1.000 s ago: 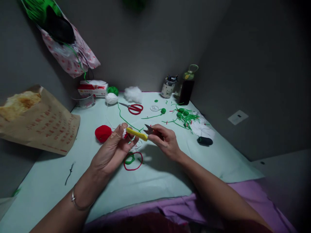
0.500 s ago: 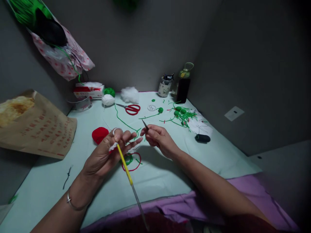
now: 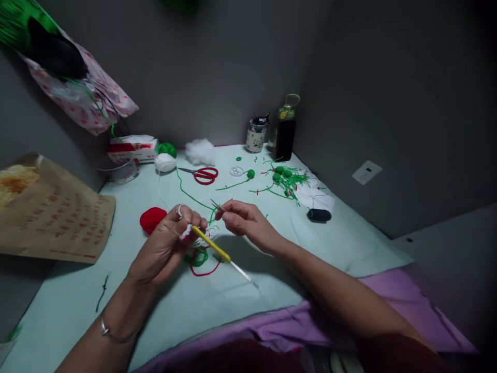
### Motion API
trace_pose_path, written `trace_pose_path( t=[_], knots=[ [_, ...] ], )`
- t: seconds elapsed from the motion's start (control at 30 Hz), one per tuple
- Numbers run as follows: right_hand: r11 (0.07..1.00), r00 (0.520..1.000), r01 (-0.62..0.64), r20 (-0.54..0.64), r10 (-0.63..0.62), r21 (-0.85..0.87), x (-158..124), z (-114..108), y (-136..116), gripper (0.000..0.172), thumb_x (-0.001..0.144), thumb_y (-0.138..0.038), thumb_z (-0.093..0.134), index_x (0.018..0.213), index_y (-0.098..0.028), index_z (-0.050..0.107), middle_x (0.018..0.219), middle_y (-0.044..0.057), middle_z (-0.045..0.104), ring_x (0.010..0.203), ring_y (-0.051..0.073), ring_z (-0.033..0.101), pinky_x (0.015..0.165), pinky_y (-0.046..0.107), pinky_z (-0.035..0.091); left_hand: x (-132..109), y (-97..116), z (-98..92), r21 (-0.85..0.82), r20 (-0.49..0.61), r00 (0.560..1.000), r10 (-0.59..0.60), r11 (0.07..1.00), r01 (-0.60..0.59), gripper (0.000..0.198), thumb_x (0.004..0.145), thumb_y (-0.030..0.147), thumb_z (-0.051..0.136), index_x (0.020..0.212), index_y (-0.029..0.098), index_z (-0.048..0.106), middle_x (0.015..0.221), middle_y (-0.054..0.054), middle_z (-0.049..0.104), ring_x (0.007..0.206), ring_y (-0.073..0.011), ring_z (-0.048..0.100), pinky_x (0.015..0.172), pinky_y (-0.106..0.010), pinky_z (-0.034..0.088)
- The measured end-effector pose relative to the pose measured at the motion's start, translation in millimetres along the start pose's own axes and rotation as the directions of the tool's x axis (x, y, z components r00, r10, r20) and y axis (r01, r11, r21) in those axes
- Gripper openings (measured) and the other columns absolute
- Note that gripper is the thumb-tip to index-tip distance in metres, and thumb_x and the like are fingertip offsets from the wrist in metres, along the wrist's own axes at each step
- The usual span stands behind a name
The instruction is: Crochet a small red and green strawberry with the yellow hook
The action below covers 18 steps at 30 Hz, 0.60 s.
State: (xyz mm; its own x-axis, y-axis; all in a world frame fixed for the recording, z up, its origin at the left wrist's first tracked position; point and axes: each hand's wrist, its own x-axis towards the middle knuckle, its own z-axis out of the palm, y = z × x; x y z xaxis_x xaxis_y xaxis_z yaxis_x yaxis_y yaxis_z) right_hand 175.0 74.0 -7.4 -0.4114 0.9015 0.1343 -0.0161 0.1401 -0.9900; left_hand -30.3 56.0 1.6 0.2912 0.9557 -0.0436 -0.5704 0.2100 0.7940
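Left hand grips crochet hook, metal tip pointing lower right

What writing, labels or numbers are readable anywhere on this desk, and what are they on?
No text here is legible enough to quote.
brown paper bag: rows of red printed characters, too blurred to read.
red and white box: print too small to read.
jar: patterned label, no legible words.

A thin silver bangle sits at the wrist of the left hand; both forearms are bare
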Motion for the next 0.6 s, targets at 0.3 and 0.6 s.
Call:
trace_pose_path(
  t=[0.3,0.6],
  knots=[
    [0.597,0.977,0.166,0.051,-0.206,-0.785,-12,-10,5,0.043,0.087,-0.029,0.077,0.126,-0.019,0.062,0.118,0.014,0.067,0.107,0.026,0.061,0.093,0.043,0.049,-15,-7,16.3,0.136,-0.195,0.975,0.111,0.987,-0.085,0.023,0.078,0.029,0.087,0.079,0.019,0.066,0.083,0.003,0.063,0.065,-0.0075,0.054,0.062,-0.015,0.049],
    [0.926,0.929,0.252,-0.338,-0.15,0.28,-49,62,-4,0.012,0.084,-0.036,0.08,0.092,-0.027,0.077,0.083,-0.002,0.067,0.068,0.011,0.061,0.067,0.026,0.05,-42,-34,33.2,0.391,-0.148,0.919,0.366,0.875,-0.286,0.009,0.091,0.026,0.074,0.085,0.023,0.069,0.082,0.003,0.066,0.076,-0.012,0.059,0.073,-0.022,0.047]
  ],
)
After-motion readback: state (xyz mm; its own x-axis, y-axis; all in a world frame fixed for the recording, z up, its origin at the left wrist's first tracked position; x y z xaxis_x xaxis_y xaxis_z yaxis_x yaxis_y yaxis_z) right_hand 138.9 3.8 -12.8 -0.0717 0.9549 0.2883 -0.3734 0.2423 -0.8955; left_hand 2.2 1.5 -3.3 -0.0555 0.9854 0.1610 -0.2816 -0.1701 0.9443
